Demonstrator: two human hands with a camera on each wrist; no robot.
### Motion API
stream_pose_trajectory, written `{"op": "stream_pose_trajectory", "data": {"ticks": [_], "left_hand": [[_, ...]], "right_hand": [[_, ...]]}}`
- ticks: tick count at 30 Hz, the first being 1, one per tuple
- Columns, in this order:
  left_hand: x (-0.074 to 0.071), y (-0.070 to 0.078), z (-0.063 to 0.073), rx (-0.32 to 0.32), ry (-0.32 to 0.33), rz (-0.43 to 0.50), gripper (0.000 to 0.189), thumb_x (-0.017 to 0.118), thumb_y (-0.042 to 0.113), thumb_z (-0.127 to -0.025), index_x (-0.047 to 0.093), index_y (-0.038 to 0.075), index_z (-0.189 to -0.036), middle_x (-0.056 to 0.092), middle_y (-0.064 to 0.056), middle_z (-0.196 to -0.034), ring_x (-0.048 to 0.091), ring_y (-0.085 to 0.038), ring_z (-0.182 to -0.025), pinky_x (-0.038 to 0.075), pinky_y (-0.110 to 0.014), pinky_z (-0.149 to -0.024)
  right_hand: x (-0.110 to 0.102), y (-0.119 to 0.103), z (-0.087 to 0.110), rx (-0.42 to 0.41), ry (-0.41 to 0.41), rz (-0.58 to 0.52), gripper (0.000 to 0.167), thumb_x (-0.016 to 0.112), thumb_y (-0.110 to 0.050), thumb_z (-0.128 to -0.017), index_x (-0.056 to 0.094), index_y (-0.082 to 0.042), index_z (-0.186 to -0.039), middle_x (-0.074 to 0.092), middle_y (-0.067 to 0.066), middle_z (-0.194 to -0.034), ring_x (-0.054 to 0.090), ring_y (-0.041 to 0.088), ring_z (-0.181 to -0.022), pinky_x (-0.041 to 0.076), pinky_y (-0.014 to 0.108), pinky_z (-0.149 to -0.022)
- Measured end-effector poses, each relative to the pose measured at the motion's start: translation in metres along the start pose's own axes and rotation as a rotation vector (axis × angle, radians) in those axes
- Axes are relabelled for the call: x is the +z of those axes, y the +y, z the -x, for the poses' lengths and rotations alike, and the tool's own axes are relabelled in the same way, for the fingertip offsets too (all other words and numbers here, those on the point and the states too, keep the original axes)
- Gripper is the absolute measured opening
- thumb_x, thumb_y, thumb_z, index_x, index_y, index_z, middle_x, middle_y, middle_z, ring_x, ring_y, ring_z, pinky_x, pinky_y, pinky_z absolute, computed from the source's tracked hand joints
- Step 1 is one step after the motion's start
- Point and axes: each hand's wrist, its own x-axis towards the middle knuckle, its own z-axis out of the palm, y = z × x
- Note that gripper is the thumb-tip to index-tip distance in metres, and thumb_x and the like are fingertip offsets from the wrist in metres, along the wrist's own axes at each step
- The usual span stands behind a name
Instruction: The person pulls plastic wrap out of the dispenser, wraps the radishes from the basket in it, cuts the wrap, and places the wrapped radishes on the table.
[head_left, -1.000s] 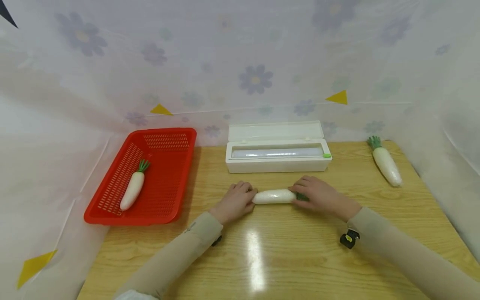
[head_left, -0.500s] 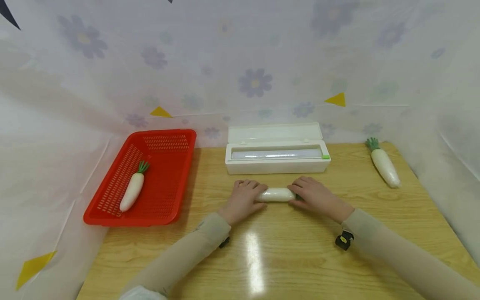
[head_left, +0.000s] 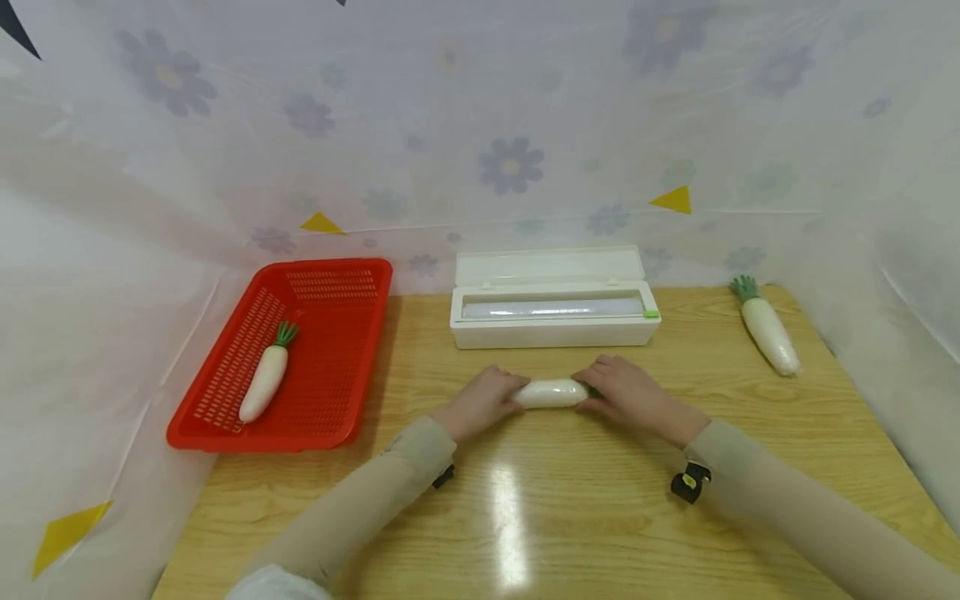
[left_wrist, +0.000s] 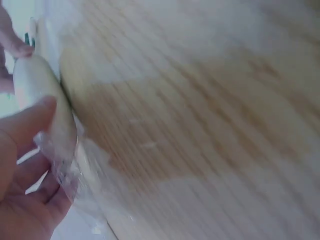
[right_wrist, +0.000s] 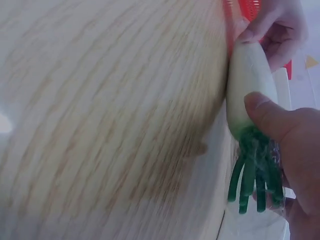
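Observation:
A white radish [head_left: 551,393] lies crosswise in front of me, with clear plastic film [left_wrist: 65,172] around it that sticks out loosely past its tip. At its left end my left hand [head_left: 483,402] grips the tip, thumb on the near side. My right hand [head_left: 633,396] holds the other end between thumb and fingers, by the green leaves [right_wrist: 256,170]. In the right wrist view those leaves show through the film. The right hand covers most of the leaves in the head view.
Behind the radish stands a white film box [head_left: 555,335], lid up, with a roll inside. At left, a red basket [head_left: 360,367] holds another radish [head_left: 265,383]. A shiny film-wrapped radish [head_left: 771,335] lies on the table's right side.
My left hand has moved right along the radish's tip, and its fingers have drawn in around that end. My right hand shifted slightly left, keeping its hold.

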Motion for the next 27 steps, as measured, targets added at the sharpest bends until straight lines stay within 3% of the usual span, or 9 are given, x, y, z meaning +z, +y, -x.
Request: {"op": "stream_pose_trajectory", "data": {"ticks": [4,7,13,18,19,23,27], "left_hand": [[-0.005,-0.003,0.004,0.015,-0.025,0.097,0.046,0.073,0.023,-0.099,0.061,0.009,-0.141,0.072,-0.010,-0.126,0.068,-0.021,-0.108,0.053,-0.036,-0.098],[-0.006,-0.004,0.006,0.032,-0.012,0.114,0.042,0.072,0.024,-0.100,0.061,0.011,-0.138,0.073,-0.008,-0.123,0.068,-0.019,-0.104,0.054,-0.035,-0.094],[-0.003,-0.004,0.005,0.028,0.009,-0.075,0.056,0.074,0.028,-0.099,0.057,0.010,-0.149,0.065,-0.010,-0.138,0.059,-0.027,-0.127,0.043,-0.045,-0.112],[0.003,-0.004,0.003,0.016,0.056,-0.148,0.062,0.078,0.030,-0.095,0.057,0.008,-0.148,0.063,-0.009,-0.122,0.057,-0.024,-0.113,0.045,-0.046,-0.105],[0.008,-0.010,0.001,0.038,0.077,-0.160,0.061,0.077,0.031,-0.095,0.058,0.008,-0.148,0.063,-0.008,-0.119,0.057,-0.023,-0.109,0.046,-0.045,-0.103],[0.008,-0.011,-0.001,0.067,0.114,-0.100,0.051,0.081,0.024,-0.092,0.065,0.005,-0.137,0.067,-0.008,-0.112,0.061,-0.023,-0.101,0.049,-0.044,-0.098],[0.002,-0.006,0.001,0.023,0.078,0.022,0.044,0.084,0.020,-0.089,0.066,0.006,-0.126,0.072,-0.008,-0.116,0.066,-0.023,-0.106,0.051,-0.042,-0.099]], "right_hand": [[-0.002,0.002,0.002,0.016,-0.031,-0.046,0.041,0.082,-0.030,-0.091,0.070,-0.007,-0.124,0.067,0.002,-0.096,0.056,0.014,-0.082,0.049,0.037,-0.072],[-0.005,0.003,0.002,0.028,-0.055,-0.070,0.038,0.079,-0.031,-0.094,0.068,-0.011,-0.125,0.065,0.000,-0.095,0.055,0.013,-0.082,0.048,0.036,-0.071],[-0.007,0.003,-0.001,-0.028,-0.021,-0.012,0.033,0.077,-0.027,-0.095,0.072,-0.006,-0.120,0.071,0.009,-0.109,0.064,0.029,-0.103,0.053,0.050,-0.090],[-0.001,0.001,-0.006,-0.037,-0.035,0.132,0.050,0.083,-0.038,-0.089,0.071,-0.001,-0.119,0.067,0.011,-0.111,0.062,0.034,-0.109,0.049,0.054,-0.099],[0.000,0.000,-0.007,-0.035,-0.039,0.148,0.051,0.084,-0.038,-0.087,0.070,-0.001,-0.119,0.066,0.011,-0.110,0.061,0.033,-0.109,0.049,0.054,-0.099],[0.001,-0.001,-0.008,-0.031,-0.035,0.143,0.047,0.086,-0.035,-0.086,0.070,0.000,-0.113,0.065,0.010,-0.105,0.060,0.032,-0.105,0.050,0.051,-0.097],[0.000,-0.002,-0.007,-0.032,-0.035,0.112,0.045,0.085,-0.034,-0.087,0.073,0.000,-0.114,0.066,0.009,-0.102,0.060,0.031,-0.103,0.050,0.051,-0.094]]}}
